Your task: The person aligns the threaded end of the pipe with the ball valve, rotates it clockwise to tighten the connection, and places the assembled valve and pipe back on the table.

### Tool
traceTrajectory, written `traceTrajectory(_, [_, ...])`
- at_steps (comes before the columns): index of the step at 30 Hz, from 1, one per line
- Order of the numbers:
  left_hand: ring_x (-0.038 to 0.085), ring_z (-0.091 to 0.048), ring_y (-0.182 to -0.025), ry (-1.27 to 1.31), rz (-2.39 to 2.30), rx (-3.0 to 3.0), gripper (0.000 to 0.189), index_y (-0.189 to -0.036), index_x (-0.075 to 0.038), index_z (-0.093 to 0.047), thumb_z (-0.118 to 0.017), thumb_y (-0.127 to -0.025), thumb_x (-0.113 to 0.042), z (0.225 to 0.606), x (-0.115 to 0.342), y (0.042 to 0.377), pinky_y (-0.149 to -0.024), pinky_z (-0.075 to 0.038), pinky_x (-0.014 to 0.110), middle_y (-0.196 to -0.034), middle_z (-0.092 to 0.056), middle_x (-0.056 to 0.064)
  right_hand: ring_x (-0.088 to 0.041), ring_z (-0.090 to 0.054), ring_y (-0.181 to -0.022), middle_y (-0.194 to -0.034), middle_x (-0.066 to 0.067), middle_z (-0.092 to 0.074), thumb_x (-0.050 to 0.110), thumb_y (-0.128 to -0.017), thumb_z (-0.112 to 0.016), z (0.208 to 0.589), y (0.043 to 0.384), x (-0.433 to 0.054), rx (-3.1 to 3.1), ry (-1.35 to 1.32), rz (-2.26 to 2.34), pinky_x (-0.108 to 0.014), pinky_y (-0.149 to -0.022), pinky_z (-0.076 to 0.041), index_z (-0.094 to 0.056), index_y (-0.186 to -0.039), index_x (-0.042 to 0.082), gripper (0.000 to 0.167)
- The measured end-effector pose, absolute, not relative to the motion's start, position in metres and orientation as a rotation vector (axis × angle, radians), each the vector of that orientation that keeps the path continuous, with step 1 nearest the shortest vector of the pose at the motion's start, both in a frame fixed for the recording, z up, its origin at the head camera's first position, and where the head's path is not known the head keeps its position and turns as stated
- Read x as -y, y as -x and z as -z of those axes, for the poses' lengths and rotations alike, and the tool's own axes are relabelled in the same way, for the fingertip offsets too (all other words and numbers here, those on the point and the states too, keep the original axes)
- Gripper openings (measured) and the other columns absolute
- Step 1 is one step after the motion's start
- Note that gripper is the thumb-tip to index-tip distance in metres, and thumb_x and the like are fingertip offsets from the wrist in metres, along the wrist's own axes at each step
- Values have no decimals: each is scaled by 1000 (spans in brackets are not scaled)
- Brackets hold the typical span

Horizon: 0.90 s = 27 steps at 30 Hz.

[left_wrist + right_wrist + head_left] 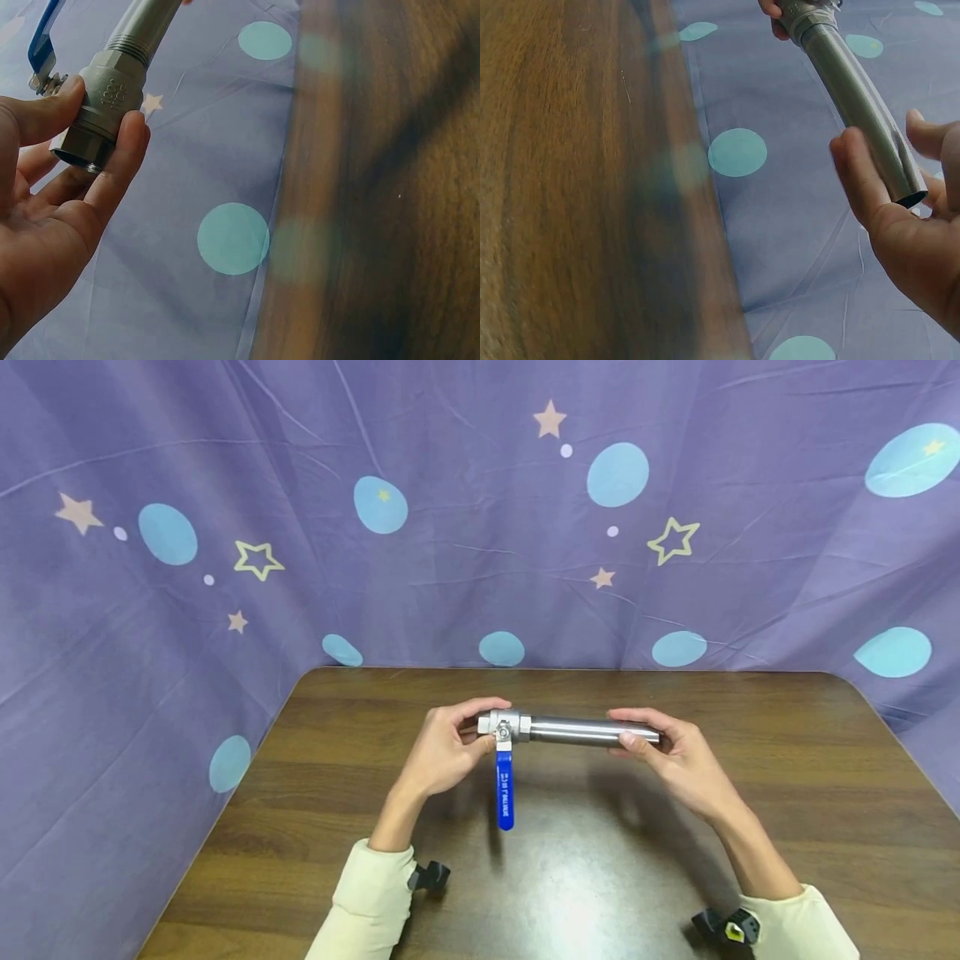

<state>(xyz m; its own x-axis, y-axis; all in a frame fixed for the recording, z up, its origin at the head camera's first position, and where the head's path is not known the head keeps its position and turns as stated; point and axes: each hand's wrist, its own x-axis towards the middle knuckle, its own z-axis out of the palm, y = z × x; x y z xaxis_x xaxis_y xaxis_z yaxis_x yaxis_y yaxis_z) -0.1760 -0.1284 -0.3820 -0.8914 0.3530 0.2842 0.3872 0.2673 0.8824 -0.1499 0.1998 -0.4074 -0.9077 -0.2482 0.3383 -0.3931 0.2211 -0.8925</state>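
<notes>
A silver ball valve (pixel 504 725) with a blue lever handle (pixel 506 789) is joined to a steel pipe (pixel 573 732), held level above the table. My left hand (pixel 442 747) grips the valve body between thumb and fingers, near its open hex end (pixel 81 148). Some thread shows where the pipe enters the valve in the left wrist view. My right hand (pixel 681 760) holds the pipe's far end, fingers behind it and thumb in front. In the right wrist view, the pipe's open end (pixel 910 199) lies among the fingers. The lever points toward me.
Beneath the hands is a brown wooden table (pixel 315 827), with a bright glare near its front. A purple curtain (pixel 465 568) with stars and blue dots hangs behind and along the sides. Black wrist mounts (pixel 430 877) sit at both pale sleeves (pixel 367 893).
</notes>
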Motion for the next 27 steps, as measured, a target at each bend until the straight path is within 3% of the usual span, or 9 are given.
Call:
traceTrajectory(4, [19,-72,-94,716,1723,2468,51,-133,0,-72,-68,-86,17,381,129,176,-82,-66,23,-125,-74,26,0,-67,-100,-129,1,-65,-7,-98,-69,409,149,-197,2327,-663,-1715,-14,-79,-59,-60,-140,-2,43])
traceTrajectory(8, [20,-72,-93,691,1723,2471,51,-133,-1,-73,-69,-85,16,380,130,176,-81,-65,22,-124,-74,25,-2,-62,-108,-134,-11,-58,-20,-91,-68,412,149,-193,2231,-738,-1707,-13,-85,-58,-59,-134,-6,46])
traceTrajectory(12, [18,-70,-90,670,1711,2482,50,-133,-3,-74,-70,-85,14,380,132,176,-75,-63,20,-122,-75,24,-3,-63,-108,-129,-16,-59,-25,-89,-66,415,150,-190,2176,-756,-1680,-12,-85,-59,-63,-131,-5,47])
traceTrajectory(15, [14,-69,-87,661,1701,2492,50,-132,-4,-74,-71,-85,12,380,132,176,-70,-61,20,-122,-76,23,-3,-64,-107,-127,-14,-62,-27,-88,-65,415,150,-189,2145,-744,-1686,-13,-84,-59,-66,-129,-4,47])
traceTrajectory(22, [14,-65,-74,665,1721,2497,51,-133,-4,-73,-71,-85,12,380,133,177,-57,-53,20,-122,-76,24,-3,-66,-113,-128,3,-69,-30,-84,-66,414,151,-190,2079,-769,-1720,-13,-90,-60,-65,-124,-15,43])
traceTrajectory(27, [14,-64,-72,672,1725,2492,50,-133,-5,-74,-71,-86,12,379,134,177,-55,-50,19,-120,-77,22,-3,-67,-114,-128,5,-71,-31,-82,-67,414,151,-190,2069,-769,-1721,-13,-90,-60,-65,-123,-18,42])
